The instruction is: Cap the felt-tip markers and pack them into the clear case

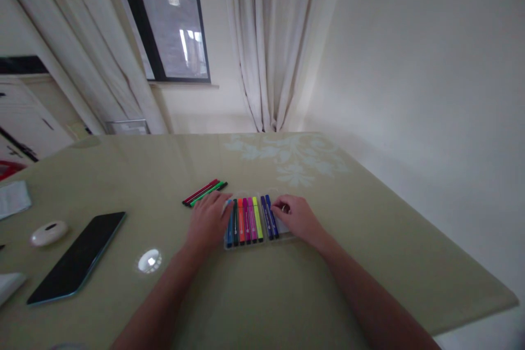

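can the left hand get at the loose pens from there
Probably yes: the left hand is close by the loose pens, with nothing visible between them, though whether they touch is unclear.

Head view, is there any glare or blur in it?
Head view: bright glare on the table, left of the markers; head view: pale reflections in the window; head view: dim light overall, marker lettering too soft to read.

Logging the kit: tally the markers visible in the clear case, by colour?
Lighter blue marker: 1
Very dark marker, possibly green: 1
Orange marker: 1
Pink markers: 2
Yellow marker: 1
Dark blue markers: 2
Total visible: 8
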Demonstrator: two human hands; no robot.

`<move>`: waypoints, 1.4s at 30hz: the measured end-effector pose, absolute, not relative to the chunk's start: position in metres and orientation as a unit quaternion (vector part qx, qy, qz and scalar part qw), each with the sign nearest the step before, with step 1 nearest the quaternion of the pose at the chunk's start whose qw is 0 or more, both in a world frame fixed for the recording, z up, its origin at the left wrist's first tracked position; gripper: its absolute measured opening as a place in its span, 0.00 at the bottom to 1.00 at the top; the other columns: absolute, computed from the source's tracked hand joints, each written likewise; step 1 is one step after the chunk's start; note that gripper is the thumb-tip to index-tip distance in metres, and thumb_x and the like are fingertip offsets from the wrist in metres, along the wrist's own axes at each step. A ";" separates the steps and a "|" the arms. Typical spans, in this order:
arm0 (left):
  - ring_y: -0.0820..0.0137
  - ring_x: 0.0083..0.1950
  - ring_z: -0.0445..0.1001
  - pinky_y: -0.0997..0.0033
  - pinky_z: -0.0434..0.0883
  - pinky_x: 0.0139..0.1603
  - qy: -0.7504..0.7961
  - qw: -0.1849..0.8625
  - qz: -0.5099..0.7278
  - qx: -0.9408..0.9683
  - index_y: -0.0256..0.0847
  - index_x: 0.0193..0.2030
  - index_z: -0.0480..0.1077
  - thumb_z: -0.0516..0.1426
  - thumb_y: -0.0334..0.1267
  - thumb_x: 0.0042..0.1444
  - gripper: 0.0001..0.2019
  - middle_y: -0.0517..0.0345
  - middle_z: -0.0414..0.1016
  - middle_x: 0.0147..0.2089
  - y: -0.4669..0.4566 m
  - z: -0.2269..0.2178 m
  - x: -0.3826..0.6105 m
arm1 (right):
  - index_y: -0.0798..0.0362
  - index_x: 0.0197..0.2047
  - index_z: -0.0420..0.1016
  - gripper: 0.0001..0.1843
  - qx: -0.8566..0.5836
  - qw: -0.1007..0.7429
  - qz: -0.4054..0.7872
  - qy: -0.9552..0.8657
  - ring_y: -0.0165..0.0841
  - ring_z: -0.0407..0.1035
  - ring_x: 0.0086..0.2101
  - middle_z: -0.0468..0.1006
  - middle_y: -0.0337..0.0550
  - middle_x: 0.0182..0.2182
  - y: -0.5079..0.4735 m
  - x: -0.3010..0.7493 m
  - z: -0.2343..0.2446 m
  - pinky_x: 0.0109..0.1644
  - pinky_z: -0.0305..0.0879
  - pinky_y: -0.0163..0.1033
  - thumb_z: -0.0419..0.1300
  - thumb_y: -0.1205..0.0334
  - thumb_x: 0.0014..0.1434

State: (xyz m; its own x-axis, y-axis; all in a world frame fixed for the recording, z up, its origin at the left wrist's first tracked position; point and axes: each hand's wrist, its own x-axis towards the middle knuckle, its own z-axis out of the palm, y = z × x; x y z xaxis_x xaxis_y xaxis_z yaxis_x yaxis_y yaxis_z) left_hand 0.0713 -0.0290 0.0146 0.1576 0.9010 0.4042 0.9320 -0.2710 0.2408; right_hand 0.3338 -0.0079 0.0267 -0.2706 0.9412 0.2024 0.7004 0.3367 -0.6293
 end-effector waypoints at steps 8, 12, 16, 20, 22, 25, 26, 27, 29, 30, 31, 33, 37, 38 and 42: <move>0.53 0.55 0.73 0.53 0.71 0.55 -0.719 0.092 -0.110 -0.680 0.39 0.49 0.75 0.49 0.42 0.70 0.16 0.44 0.75 0.54 -0.019 0.012 0.044 | 0.52 0.36 0.83 0.07 -0.522 0.284 0.221 -0.773 0.31 0.72 0.31 0.83 0.41 0.31 -0.010 0.331 0.026 0.37 0.63 0.35 0.62 0.65 0.63; 0.52 0.53 0.75 0.54 0.71 0.53 -0.736 0.070 -0.120 -0.662 0.37 0.52 0.72 0.48 0.43 0.70 0.16 0.43 0.77 0.50 -0.021 0.015 0.047 | 0.53 0.36 0.83 0.07 -0.519 0.282 0.215 -0.778 0.32 0.72 0.31 0.83 0.42 0.32 -0.009 0.330 0.025 0.38 0.63 0.36 0.62 0.64 0.63; 0.51 0.53 0.75 0.54 0.72 0.51 -0.743 0.085 -0.123 -0.652 0.37 0.54 0.71 0.48 0.41 0.69 0.16 0.41 0.76 0.52 -0.020 0.016 0.044 | 0.53 0.36 0.83 0.08 -0.513 0.282 0.212 -0.782 0.32 0.71 0.31 0.82 0.42 0.31 -0.009 0.330 0.024 0.38 0.63 0.36 0.62 0.65 0.64; 0.54 0.53 0.75 0.56 0.72 0.52 -0.735 0.066 -0.125 -0.663 0.40 0.45 0.74 0.49 0.43 0.70 0.14 0.45 0.75 0.50 -0.019 0.013 0.042 | 0.53 0.36 0.82 0.08 -0.511 0.276 0.210 -0.787 0.32 0.71 0.31 0.82 0.42 0.32 -0.009 0.330 0.023 0.37 0.62 0.36 0.62 0.64 0.64; 0.54 0.53 0.75 0.55 0.71 0.53 -0.726 0.059 -0.134 -0.671 0.40 0.44 0.74 0.49 0.43 0.70 0.14 0.46 0.75 0.50 -0.018 0.012 0.042 | 0.53 0.35 0.82 0.08 -0.511 0.270 0.210 -0.789 0.32 0.71 0.31 0.82 0.42 0.31 -0.009 0.329 0.023 0.37 0.62 0.36 0.62 0.64 0.64; 0.53 0.52 0.75 0.53 0.71 0.53 -0.708 0.062 -0.189 -0.678 0.39 0.45 0.73 0.49 0.42 0.70 0.14 0.45 0.76 0.48 -0.018 0.012 0.045 | 0.53 0.35 0.82 0.07 -0.510 0.271 0.211 -0.788 0.31 0.71 0.31 0.82 0.42 0.31 -0.010 0.328 0.024 0.38 0.61 0.36 0.62 0.65 0.64; 0.53 0.51 0.75 0.53 0.71 0.53 -0.693 0.054 -0.226 -0.683 0.39 0.45 0.72 0.48 0.42 0.71 0.14 0.45 0.77 0.48 -0.018 0.013 0.049 | 0.53 0.35 0.82 0.08 -0.510 0.277 0.216 -0.785 0.31 0.71 0.31 0.81 0.42 0.31 -0.011 0.327 0.026 0.38 0.61 0.36 0.62 0.64 0.64; 0.55 0.50 0.75 0.53 0.72 0.52 -0.671 0.039 -0.269 -0.690 0.39 0.46 0.72 0.49 0.43 0.71 0.13 0.46 0.77 0.47 -0.020 0.014 0.054 | 0.53 0.35 0.82 0.09 -0.508 0.287 0.227 -0.780 0.32 0.71 0.31 0.81 0.42 0.31 -0.012 0.327 0.027 0.38 0.62 0.36 0.62 0.62 0.65; 0.58 0.47 0.76 0.56 0.72 0.51 -0.608 -0.004 -0.348 -0.713 0.41 0.46 0.71 0.50 0.44 0.71 0.12 0.49 0.79 0.45 -0.024 0.015 0.066 | 0.53 0.38 0.82 0.13 -0.500 0.314 0.269 -0.760 0.32 0.72 0.32 0.82 0.42 0.32 -0.014 0.325 0.030 0.37 0.63 0.35 0.59 0.56 0.68; 0.59 0.46 0.77 0.58 0.72 0.50 -0.575 -0.023 -0.373 -0.728 0.42 0.46 0.71 0.51 0.45 0.71 0.11 0.51 0.79 0.44 -0.028 0.016 0.074 | 0.53 0.40 0.82 0.15 -0.493 0.329 0.296 -0.749 0.32 0.72 0.32 0.82 0.42 0.32 -0.014 0.324 0.031 0.37 0.64 0.35 0.58 0.54 0.70; 0.60 0.46 0.77 0.59 0.72 0.49 -0.548 -0.034 -0.390 -0.740 0.43 0.46 0.71 0.52 0.45 0.71 0.10 0.53 0.79 0.43 -0.031 0.016 0.081 | 0.53 0.41 0.81 0.17 -0.483 0.344 0.324 -0.737 0.32 0.73 0.33 0.82 0.42 0.33 -0.015 0.323 0.032 0.37 0.65 0.35 0.56 0.51 0.70; 0.61 0.45 0.76 0.60 0.72 0.48 -0.507 -0.043 -0.409 -0.757 0.44 0.45 0.72 0.54 0.45 0.70 0.09 0.54 0.79 0.42 -0.039 0.016 0.095 | 0.53 0.43 0.81 0.19 -0.460 0.372 0.372 -0.715 0.32 0.73 0.32 0.82 0.42 0.34 -0.014 0.322 0.033 0.37 0.67 0.35 0.55 0.49 0.70; 0.63 0.42 0.75 0.63 0.72 0.45 -0.466 -0.040 -0.428 -0.773 0.44 0.43 0.72 0.57 0.43 0.69 0.07 0.55 0.79 0.39 -0.047 0.015 0.108 | 0.53 0.40 0.80 0.20 -0.431 0.409 0.436 -0.676 0.31 0.70 0.29 0.79 0.41 0.31 -0.013 0.321 0.032 0.34 0.67 0.35 0.58 0.44 0.67; 0.64 0.42 0.75 0.63 0.72 0.45 -0.456 -0.042 -0.431 -0.777 0.44 0.43 0.72 0.57 0.42 0.69 0.06 0.55 0.78 0.39 -0.048 0.014 0.109 | 0.53 0.38 0.80 0.21 -0.432 0.411 0.446 -0.668 0.31 0.70 0.29 0.79 0.41 0.30 -0.013 0.321 0.032 0.33 0.66 0.35 0.59 0.43 0.66; 0.65 0.43 0.76 0.65 0.73 0.46 -0.418 -0.047 -0.433 -0.798 0.43 0.45 0.73 0.57 0.40 0.69 0.05 0.54 0.79 0.41 -0.051 0.011 0.112 | 0.53 0.37 0.79 0.22 -0.422 0.417 0.495 -0.635 0.32 0.71 0.30 0.79 0.42 0.30 -0.015 0.317 0.031 0.32 0.66 0.35 0.62 0.40 0.63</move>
State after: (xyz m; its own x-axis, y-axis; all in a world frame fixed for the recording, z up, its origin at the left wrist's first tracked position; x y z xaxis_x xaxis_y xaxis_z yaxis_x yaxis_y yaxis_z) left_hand 0.1116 -0.0514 0.0113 0.2766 0.7075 0.6504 0.6255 -0.6463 0.4371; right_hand 0.3173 -0.0154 0.0310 -0.2954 0.9488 0.1120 0.1231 0.1541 -0.9804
